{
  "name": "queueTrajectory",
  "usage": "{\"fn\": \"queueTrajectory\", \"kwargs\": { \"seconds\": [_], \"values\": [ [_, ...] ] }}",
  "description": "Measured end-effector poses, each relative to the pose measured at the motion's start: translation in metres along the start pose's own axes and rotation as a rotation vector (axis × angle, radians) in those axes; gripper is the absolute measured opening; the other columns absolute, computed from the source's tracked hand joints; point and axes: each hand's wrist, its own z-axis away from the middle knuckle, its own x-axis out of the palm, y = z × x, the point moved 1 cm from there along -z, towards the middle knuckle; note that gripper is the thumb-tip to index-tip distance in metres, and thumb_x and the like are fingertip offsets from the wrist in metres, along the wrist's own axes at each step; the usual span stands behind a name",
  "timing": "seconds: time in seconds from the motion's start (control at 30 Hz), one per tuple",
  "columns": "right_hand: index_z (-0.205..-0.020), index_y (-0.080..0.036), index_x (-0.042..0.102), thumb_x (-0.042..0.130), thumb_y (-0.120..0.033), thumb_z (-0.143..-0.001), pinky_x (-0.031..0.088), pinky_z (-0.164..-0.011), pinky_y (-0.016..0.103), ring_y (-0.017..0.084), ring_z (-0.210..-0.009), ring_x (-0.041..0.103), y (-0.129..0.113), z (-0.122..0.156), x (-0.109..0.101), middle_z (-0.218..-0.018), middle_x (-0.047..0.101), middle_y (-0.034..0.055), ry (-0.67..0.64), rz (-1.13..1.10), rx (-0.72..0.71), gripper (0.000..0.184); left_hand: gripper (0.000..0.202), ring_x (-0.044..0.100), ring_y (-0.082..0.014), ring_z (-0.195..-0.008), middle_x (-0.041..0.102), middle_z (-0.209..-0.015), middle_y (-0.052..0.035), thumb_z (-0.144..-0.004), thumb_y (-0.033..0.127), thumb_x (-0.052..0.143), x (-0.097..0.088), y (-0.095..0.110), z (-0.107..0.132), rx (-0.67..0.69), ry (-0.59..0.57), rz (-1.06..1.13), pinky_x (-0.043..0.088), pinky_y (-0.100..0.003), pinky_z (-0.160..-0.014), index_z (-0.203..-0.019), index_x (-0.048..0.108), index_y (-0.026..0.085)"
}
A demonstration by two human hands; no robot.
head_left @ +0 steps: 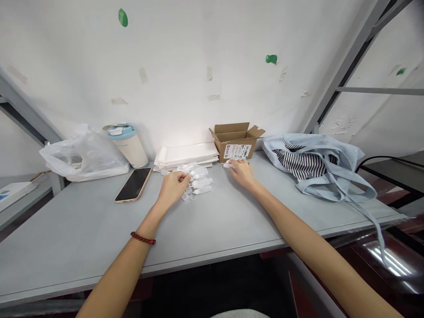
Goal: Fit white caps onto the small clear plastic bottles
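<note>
A small heap of clear plastic pouches with white parts (200,179) lies on the grey table (99,229), in front of a stack of white bags (187,155). My left hand (172,187), with a red bead bracelet on its wrist, is closed and pinches one pouch at the heap's left edge. My right hand (243,172) is curled over a small white item next to the open cardboard box (236,141); its fingers press on the item by the box's labelled front.
A phone (134,184) lies face up left of the heap. Behind it stand a white cup with a blue lid (127,143) and a crumpled clear plastic bag (84,154). A light-blue cloth bag with striped fabric (314,165) lies at the right. Grey shelf frames flank the table.
</note>
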Motion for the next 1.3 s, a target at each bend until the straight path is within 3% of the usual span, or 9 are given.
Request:
{"fn": "queueTrajectory", "kwargs": {
  "seconds": [0.2,0.37,0.57,0.7,0.8,0.97,1.1,1.3],
  "values": [
    [-0.093,-0.014,0.067,0.047,-0.03,-0.08,0.04,-0.071,0.031,0.021,-0.076,0.056,-0.005,0.002,-0.02,-0.078,0.067,0.0077,0.201,-0.452,0.101,0.029,0.03,0.051,-0.0137,-0.051,0.062,-0.055,-0.001,-0.075,0.039,0.051,0.003,0.0,0.001,0.048,0.002,0.016,0.035,-0.024,-0.052,-0.061,0.062,0.015],
    [-0.07,-0.015,0.063,0.051,-0.037,-0.077,0.04,-0.066,0.028,0.016,-0.066,0.054,-0.017,0.006,-0.035,-0.06,0.06,0.002,0.121,-0.884,0.245,0.025,0.03,0.054,-0.0145,-0.053,0.063,-0.058,-0.002,-0.076,0.041,0.051,0.006,-0.001,0.001,0.048,-0.029,0.068,0.038,-0.025,-0.053,-0.068,0.063,0.015],
    [-0.053,-0.016,0.054,0.058,-0.039,-0.075,0.039,-0.064,0.027,0.011,-0.059,0.045,-0.031,0.013,-0.042,-0.056,0.051,-0.0002,-0.044,-1.195,0.187,0.032,0.041,0.052,-0.0129,-0.05,0.063,-0.068,-0.0042,-0.077,0.045,0.051,0.009,0.004,0.005,0.079,-0.148,0.216,0.039,-0.024,-0.049,-0.096,0.064,0.012],
    [-0.055,-0.016,0.054,0.058,-0.043,-0.077,0.04,-0.066,0.027,0.011,-0.061,0.045,-0.04,0.017,-0.041,-0.059,0.051,0.0002,-0.148,-1.26,0.129,0.035,0.045,0.051,-0.0118,-0.049,0.064,-0.071,-0.0045,-0.077,0.047,0.053,0.012,0.01,0.01,0.107,-0.227,0.262,0.041,-0.025,-0.049,-0.102,0.062,0.011],
    [-0.057,-0.016,0.054,0.057,-0.045,-0.077,0.04,-0.066,0.027,0.011,-0.062,0.046,-0.044,0.019,-0.039,-0.06,0.052,0.0006,-0.178,-1.26,0.09,0.035,0.039,0.049,-0.0109,-0.048,0.063,-0.07,-0.0035,-0.076,0.046,0.053,0.015,0.015,0.012,0.115,-0.273,0.288,0.041,-0.025,-0.05,-0.093,0.064,0.013],
    [-0.057,-0.016,0.054,0.056,-0.045,-0.078,0.038,-0.066,0.028,0.011,-0.062,0.045,-0.045,0.02,-0.038,-0.06,0.052,0.0002,-0.182,-1.245,0.064,0.036,0.028,0.046,-0.009,-0.045,0.059,-0.06,-0.0003,-0.077,0.042,0.054,0.014,0.021,0.013,0.095,-0.264,0.33,0.039,-0.023,-0.048,-0.073,0.061,0.015],
    [-0.056,-0.016,0.053,0.056,-0.042,-0.079,0.036,-0.066,0.027,0.011,-0.06,0.043,-0.043,0.02,-0.039,-0.059,0.05,-0.0009,-0.174,-1.242,0.075,0.035,0.026,0.043,-0.0086,-0.043,0.05,-0.048,0.0038,-0.079,0.04,0.053,0.009,0.023,0.013,0.047,-0.236,0.377,0.037,-0.022,-0.047,-0.07,0.059,0.016],
    [-0.054,-0.017,0.05,0.055,-0.043,-0.079,0.033,-0.063,0.026,0.01,-0.058,0.041,-0.044,0.02,-0.037,-0.056,0.048,-0.0021,-0.193,-1.203,0.049,0.037,0.025,0.043,-0.0086,-0.043,0.048,-0.046,0.0045,-0.079,0.04,0.054,0.009,0.025,0.013,0.047,-0.269,0.395,0.037,-0.022,-0.047,-0.072,0.059,0.016]
  ]
}}
